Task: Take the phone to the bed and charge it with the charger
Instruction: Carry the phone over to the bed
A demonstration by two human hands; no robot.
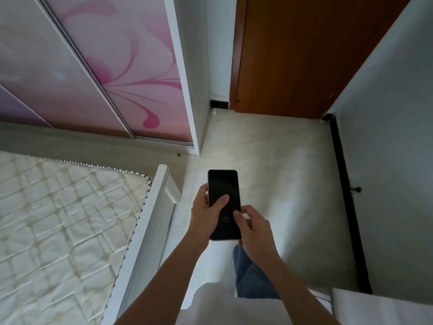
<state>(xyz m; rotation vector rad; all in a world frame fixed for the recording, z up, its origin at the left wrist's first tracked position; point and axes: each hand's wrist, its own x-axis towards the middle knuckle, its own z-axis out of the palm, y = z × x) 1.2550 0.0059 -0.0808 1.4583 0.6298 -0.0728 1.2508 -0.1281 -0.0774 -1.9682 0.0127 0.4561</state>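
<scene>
A phone point(223, 186) with a dark screen and a pale rim is held face up over the tiled floor, just right of the bed's foot. My left hand point(206, 214) grips its left side, thumb resting on the screen. My right hand point(254, 227) holds the lower right corner, a fingertip on the glass near a small ring icon. The bed point(58, 219) with its bare quilted cream mattress and white frame fills the lower left. No charger is in view.
A wardrobe point(112, 66) with pink flowered sliding doors stands beyond the bed. A brown wooden door point(293, 55) is shut straight ahead. A white wall point(393, 160) with black skirting runs along the right. A white surface point(384, 308) edges the lower right corner.
</scene>
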